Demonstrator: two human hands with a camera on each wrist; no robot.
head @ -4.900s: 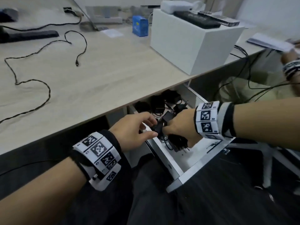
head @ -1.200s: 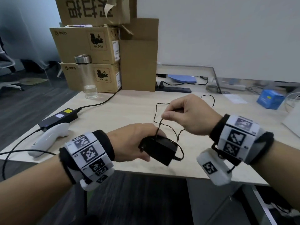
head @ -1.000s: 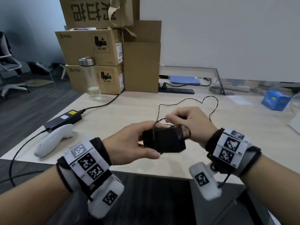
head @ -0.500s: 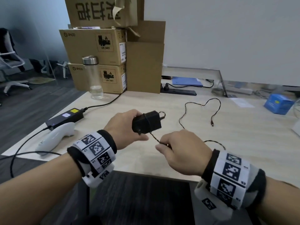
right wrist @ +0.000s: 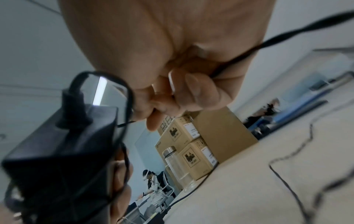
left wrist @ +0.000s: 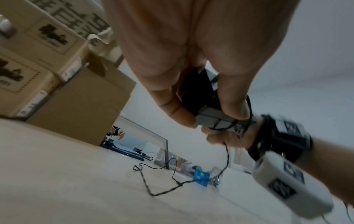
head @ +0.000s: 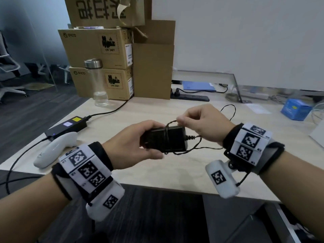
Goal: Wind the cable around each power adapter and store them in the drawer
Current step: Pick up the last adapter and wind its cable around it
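A black power adapter [head: 166, 139] is held above the desk's front edge. My left hand [head: 138, 144] grips its left end, thumb and fingers curled round the body [left wrist: 208, 104]. My right hand [head: 201, 123] pinches its thin black cable [head: 171, 122] just above the adapter's top, with turns of cable lying across the body [right wrist: 63, 151]. The free cable end [head: 229, 111] trails behind my right hand onto the desk [left wrist: 157, 178]. The drawer is out of view.
On the light wooden desk [head: 157, 172], a white controller [head: 54, 149] and a black power brick [head: 66, 127] lie at the left. A glass bottle [head: 98, 83] and stacked cardboard boxes [head: 105, 55] stand behind. At the back sit a power strip [head: 191, 97] and a blue box [head: 296, 109].
My right hand rose from below the adapter to above it, carrying the cable over the body for another turn. The left hand turned the adapter flatter and lower.
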